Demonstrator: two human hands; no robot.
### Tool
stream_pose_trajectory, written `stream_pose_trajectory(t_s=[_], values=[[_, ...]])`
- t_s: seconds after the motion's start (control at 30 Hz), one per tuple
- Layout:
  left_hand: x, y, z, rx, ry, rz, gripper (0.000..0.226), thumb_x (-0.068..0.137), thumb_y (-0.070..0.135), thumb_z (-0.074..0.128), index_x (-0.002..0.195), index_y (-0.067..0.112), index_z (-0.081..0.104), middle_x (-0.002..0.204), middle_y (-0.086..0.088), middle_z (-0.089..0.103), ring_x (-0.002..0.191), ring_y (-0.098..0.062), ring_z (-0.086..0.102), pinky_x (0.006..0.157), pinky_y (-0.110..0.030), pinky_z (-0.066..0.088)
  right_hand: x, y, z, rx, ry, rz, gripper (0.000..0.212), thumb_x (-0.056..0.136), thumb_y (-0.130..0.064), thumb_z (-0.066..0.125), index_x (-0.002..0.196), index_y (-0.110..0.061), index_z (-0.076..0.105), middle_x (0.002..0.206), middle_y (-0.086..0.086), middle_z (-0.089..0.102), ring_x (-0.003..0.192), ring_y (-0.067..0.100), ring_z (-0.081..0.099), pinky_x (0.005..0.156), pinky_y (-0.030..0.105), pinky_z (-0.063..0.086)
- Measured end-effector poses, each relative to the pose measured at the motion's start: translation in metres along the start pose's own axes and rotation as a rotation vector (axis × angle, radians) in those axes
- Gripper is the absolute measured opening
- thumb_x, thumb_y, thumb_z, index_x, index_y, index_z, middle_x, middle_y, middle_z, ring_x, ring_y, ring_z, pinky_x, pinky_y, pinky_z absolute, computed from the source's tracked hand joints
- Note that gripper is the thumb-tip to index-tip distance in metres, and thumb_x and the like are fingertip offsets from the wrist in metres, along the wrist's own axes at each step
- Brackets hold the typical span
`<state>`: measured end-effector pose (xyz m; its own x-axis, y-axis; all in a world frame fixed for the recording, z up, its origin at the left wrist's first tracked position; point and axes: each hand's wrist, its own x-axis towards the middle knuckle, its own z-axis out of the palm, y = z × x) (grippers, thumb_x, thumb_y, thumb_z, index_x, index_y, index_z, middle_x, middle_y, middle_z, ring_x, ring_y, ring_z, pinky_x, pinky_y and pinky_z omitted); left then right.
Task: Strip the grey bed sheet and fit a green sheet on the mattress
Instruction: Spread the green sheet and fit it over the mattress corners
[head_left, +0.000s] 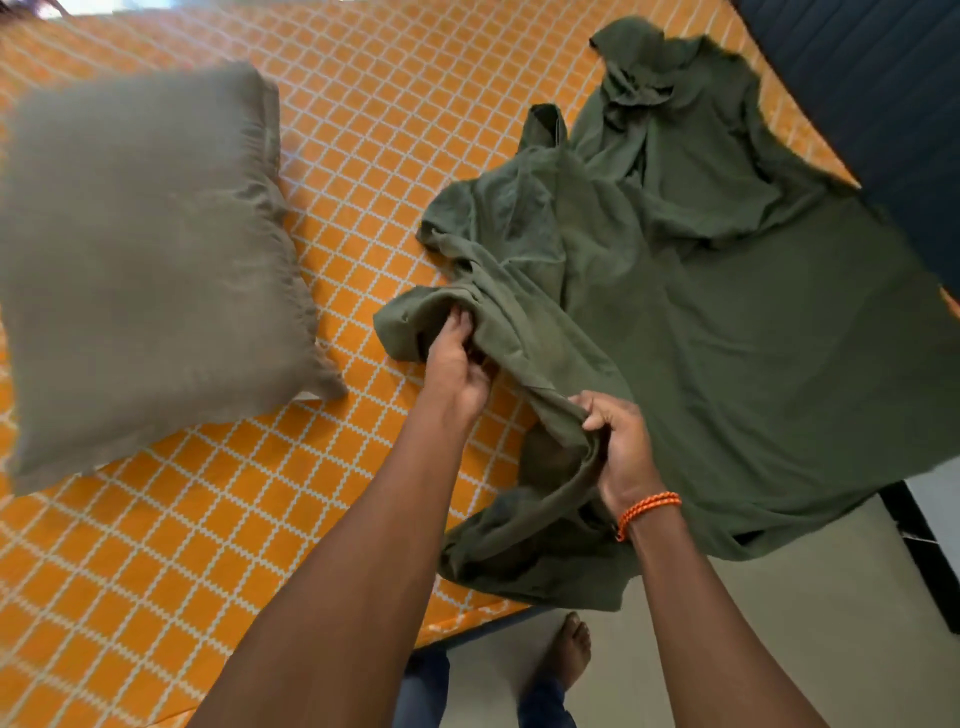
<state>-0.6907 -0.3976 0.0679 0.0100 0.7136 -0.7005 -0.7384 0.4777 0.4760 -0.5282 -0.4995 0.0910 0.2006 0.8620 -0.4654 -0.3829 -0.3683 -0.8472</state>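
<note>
Two hands at work, both on one item. Item one: green sheet (701, 312), lying crumpled and half spread over the right part of the mattress (363, 130), one edge trailing off the near side toward the floor. Item two: mattress, orange with a white lattice print, bare wherever the sheet does not cover it. Item three: pillow (145, 260), grey-brown, resting on the left part of the mattress, well apart from the sheet.

My left hand (457, 364) is curled closed on a bunched fold at the sheet's left edge. My right hand (621, 447), orange bracelet (647, 512) at the wrist, is pinched closed on the same hem nearer to me.

Status: no grey sheet in view on the bed, so I judge the stripping done. Fitting is barely begun: no corner I can see is tucked. Remaining, as I judge it: find the corners, spread the sheet flat, tuck it around all sides.
</note>
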Motion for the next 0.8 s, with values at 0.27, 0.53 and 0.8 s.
stream_pose_trajectory(t_s=[0.27,0.53,0.8], values=[[-0.019,0.064,0.061,0.234,0.117,0.192,0.028,0.084,-0.014,0.058,0.109,-0.008,0.071,0.113,-0.03,0.071,0.09,-0.031,0.07,0.087,-0.042,0.061,-0.044,-0.049,0.015,-1.089,0.001,-0.336,0.029,0.09,-0.047,0.073,0.114,-0.031,0.065,0.095,-0.009,0.073,0.087,0.008,0.067,0.08,0.029,0.053],[-0.096,0.164,0.129,0.899,0.453,0.671,0.023,0.083,-0.002,0.062,0.087,0.019,0.07,0.083,0.003,0.066,0.083,-0.021,0.067,0.07,-0.037,0.056,-0.063,-0.128,0.079,-1.027,0.108,-0.566,0.042,0.103,-0.049,0.058,0.062,-0.045,0.047,0.05,-0.005,0.036,0.05,0.011,0.039,0.053,0.034,0.031],[-0.167,0.258,0.197,0.725,0.304,0.778,0.029,0.071,-0.003,0.068,0.079,0.023,0.074,0.08,0.01,0.065,0.079,-0.017,0.072,0.071,-0.042,0.063,-0.088,-0.223,0.133,-0.645,0.047,-0.719,0.043,0.104,-0.027,0.063,0.064,-0.035,0.047,0.061,-0.017,0.042,0.059,0.003,0.037,0.058,0.02,0.03]])
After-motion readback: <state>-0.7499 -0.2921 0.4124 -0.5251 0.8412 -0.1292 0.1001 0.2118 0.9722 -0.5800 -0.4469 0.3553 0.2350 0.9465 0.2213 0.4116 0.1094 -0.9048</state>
